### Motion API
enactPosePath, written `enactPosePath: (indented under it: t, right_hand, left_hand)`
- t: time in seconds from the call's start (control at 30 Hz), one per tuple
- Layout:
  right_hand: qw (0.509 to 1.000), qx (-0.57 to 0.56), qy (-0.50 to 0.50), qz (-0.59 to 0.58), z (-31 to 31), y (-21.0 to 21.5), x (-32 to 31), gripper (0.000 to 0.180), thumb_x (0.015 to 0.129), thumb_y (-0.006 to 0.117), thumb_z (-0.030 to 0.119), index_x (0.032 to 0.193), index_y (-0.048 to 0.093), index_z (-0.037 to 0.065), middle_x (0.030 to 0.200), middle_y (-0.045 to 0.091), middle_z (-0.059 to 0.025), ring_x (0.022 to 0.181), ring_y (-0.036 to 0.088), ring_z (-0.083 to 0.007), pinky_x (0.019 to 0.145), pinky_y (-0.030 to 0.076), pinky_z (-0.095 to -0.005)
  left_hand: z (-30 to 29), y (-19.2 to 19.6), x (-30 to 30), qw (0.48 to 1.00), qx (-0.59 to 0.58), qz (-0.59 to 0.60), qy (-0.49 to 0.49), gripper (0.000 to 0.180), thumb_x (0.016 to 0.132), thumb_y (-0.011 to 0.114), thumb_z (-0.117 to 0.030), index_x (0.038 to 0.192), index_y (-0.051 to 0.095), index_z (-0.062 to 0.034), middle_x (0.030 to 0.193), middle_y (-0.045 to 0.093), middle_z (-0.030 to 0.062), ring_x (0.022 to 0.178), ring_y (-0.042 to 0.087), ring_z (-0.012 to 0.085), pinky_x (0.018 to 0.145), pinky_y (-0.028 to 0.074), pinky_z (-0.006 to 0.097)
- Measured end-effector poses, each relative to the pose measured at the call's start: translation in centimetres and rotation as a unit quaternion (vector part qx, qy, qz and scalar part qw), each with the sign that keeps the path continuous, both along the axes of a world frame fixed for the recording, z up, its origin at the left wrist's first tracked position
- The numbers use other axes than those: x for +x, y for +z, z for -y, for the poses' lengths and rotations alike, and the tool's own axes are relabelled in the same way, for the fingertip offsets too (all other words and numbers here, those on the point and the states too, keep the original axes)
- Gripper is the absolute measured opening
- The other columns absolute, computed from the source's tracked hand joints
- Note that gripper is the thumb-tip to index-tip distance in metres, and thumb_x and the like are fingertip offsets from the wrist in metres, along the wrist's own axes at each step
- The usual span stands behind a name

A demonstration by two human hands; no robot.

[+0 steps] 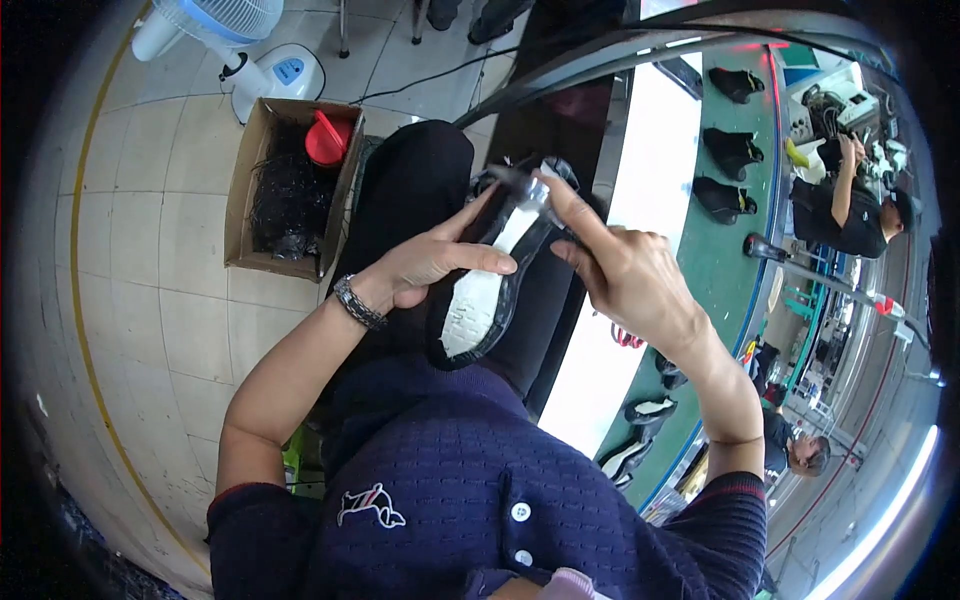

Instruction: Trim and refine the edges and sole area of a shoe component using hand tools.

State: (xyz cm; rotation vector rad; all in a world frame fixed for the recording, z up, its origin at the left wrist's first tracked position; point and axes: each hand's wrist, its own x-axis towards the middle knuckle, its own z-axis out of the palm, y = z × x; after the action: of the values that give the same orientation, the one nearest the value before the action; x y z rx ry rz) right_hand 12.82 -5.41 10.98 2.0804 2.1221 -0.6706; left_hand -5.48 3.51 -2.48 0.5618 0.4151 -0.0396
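Observation:
A black shoe (467, 312), turned bottom up, lies above my lap with its white underside showing. My left hand (445, 258) is wrapped round its side, the thumb pressed across the white underside. At the shoe's far end, my right hand (625, 265) is closed with the fingers pinched together. Beside those fingertips shows a small blurred thing (516, 181), dark and partly silvery; its kind cannot be made out. My fingers partly hide that end of the shoe.
To my right, a green conveyor belt (728, 262) with a white strip carries several black shoes (733, 150). A cardboard box (238, 215) holding black scraps and a red container (330, 140) stands left. Behind it is a fan (275, 80). Two people (858, 215) work beyond the belt.

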Motion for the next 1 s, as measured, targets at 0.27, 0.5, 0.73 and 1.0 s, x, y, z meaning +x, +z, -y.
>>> enactPosePath:
  t: [0.27, 0.5, 0.73, 1.0]
  right_hand:
    - [0.998, -0.054, -0.028, -0.005, 0.2, -0.9, -0.1, 0.064, 0.096, 0.056, 0.02, 0.15, 0.023, 0.022, 0.056, 0.06, -0.0127, 0.049, 0.063, -0.0313, 0.045, 0.05, -0.0393]
    - [0.997, -0.006, -0.012, -0.073, 2.2, -1.6, -1.4, 0.064, 0.096, 0.056, 0.02, 0.151, 0.025, 0.024, 0.048, 0.052, -0.0066, 0.035, 0.051, -0.0186, 0.035, 0.039, -0.0303]
    - [0.995, 0.024, 0.021, -0.1, 3.3, -0.5, -3.9, 0.066, 0.096, 0.058, 0.025, 0.152, 0.024, 0.021, 0.054, 0.057, -0.0043, 0.039, 0.053, -0.0183, 0.04, 0.041, -0.0337]
    - [0.99, 0.078, -0.023, -0.118, 3.9, -1.0, -3.5, 0.066, 0.098, 0.053, 0.02, 0.153, 0.018, 0.022, 0.053, 0.054, -0.0052, 0.036, 0.051, -0.0158, 0.032, 0.038, -0.0312]
  left_hand:
    - [2.5, -1.2, -1.6, 0.995, -0.039, 0.046, 0.077, 0.085, 0.093, 0.063, -0.034, 0.156, 0.009, -0.0143, 0.153, 0.029, 0.0089, 0.138, 0.031, 0.0179, 0.112, 0.026, 0.031]
    - [5.2, -0.4, -2.1, 0.995, -0.027, 0.007, 0.1, 0.082, 0.096, 0.059, -0.031, 0.156, 0.005, -0.0155, 0.147, 0.034, 0.0095, 0.135, 0.034, 0.0179, 0.112, 0.026, 0.035]
    - [5.1, -0.3, -2.8, 0.996, -0.01, 0.035, 0.077, 0.102, 0.083, 0.072, -0.026, 0.156, 0.001, -0.0203, 0.146, 0.033, 0.0119, 0.136, 0.033, 0.0229, 0.112, 0.028, 0.036]
    - [7.8, -1.7, -3.5, 0.987, -0.063, 0.046, 0.142, 0.077, 0.099, 0.052, -0.032, 0.156, 0.002, -0.0178, 0.158, 0.015, 0.0091, 0.144, 0.018, 0.0196, 0.116, 0.02, 0.037]
